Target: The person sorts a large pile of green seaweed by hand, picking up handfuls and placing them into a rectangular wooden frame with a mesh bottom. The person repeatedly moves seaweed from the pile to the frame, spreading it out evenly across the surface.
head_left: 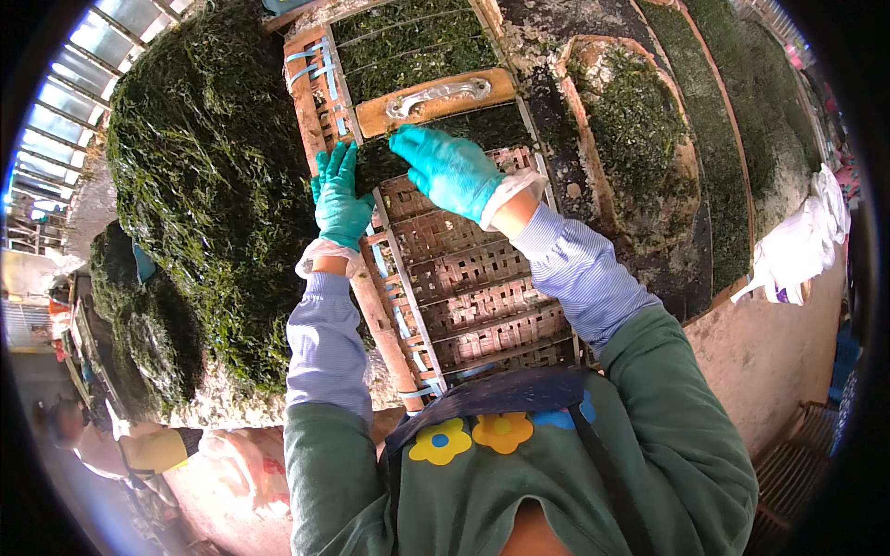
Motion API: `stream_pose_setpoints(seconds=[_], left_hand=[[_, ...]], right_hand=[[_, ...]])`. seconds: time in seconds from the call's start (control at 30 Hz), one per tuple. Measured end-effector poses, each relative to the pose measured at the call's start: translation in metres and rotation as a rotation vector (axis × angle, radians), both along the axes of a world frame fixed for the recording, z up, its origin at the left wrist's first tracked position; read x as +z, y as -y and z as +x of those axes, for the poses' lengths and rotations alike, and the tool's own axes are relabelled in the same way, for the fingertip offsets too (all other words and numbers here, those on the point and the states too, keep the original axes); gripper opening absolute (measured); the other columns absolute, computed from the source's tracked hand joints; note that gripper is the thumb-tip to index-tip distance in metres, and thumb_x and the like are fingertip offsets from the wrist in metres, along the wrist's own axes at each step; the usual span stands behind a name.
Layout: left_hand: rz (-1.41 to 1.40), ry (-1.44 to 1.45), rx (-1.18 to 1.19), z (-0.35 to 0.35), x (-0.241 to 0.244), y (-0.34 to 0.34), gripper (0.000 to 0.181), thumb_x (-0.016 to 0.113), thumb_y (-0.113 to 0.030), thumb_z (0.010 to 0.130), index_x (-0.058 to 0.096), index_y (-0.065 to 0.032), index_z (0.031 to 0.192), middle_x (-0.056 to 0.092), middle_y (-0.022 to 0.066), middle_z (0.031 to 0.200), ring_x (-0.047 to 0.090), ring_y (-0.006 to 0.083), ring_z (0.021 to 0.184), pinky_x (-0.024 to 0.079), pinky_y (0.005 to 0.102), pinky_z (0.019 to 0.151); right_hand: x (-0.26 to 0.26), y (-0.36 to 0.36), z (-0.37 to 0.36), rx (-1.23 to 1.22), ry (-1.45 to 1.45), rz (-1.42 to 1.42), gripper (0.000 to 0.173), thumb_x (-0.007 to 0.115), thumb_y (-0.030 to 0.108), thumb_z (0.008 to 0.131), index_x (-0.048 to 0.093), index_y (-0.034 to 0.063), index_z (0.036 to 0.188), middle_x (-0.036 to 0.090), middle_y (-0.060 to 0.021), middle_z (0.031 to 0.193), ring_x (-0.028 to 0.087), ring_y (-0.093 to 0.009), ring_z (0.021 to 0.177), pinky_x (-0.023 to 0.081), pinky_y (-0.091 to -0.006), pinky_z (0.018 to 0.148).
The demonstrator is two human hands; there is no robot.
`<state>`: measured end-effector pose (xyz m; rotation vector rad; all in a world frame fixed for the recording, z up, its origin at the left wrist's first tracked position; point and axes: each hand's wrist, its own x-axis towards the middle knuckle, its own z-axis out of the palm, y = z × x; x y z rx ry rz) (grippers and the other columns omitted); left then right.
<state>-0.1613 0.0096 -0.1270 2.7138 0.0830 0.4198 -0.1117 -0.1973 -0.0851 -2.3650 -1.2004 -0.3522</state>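
My left hand (341, 201), in a green glove, rests with fingers stretched forward on the left rail of a woven bamboo rack (480, 292). My gloved right hand (448, 174) is palm down over a strip of the rack, its fingers reaching left across dark green leafy strands (375, 163) that look like wet seaweed. Its underside is hidden. A slatted metal frame (410, 299) lies on the rack and divides it into several strips. Just beyond my right fingers sits a wooden board (438, 101) with a metal handle. Past it, green strands (424, 42) fill the far strips.
A tall heap of the same strands (208, 187) stands close on my left. To the right, more lie in a rimmed shallow hollow (633, 132) and on dark panels (723, 174). White plastic bags (799, 236) hang at the right edge. Another person (104, 445) is at the lower left.
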Motion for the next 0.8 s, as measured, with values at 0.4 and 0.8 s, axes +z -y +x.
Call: stream_pose_setpoints(seconds=[0.4,0.8], left_hand=[[0.183,-0.375,0.009,0.054,0.093,0.049,0.033,0.057,-0.023,0.075,0.062,-0.0154,0.107,0.065,0.0128,0.098,0.062,0.0308,0.09,0.049,0.0384,0.077],[-1.374,0.05,-0.19,0.03,0.052,0.041,0.053,0.061,0.007,0.081,0.043,-0.0015,0.129,0.064,0.01,0.104,0.062,0.0151,0.092,0.051,0.0271,0.079]], right_hand=[[-0.017,-0.024,-0.007,-0.035,-0.147,-0.308,0.055,0.059,0.032,0.081,0.047,0.0105,0.13,0.04,-0.0108,0.14,0.032,-0.029,0.132,0.026,-0.0512,0.106],[-0.008,-0.01,-0.008,-0.029,-0.295,-0.145,0.026,0.06,0.027,0.079,0.065,0.0118,0.099,0.066,-0.0104,0.094,0.063,-0.029,0.087,0.048,-0.0429,0.078]])
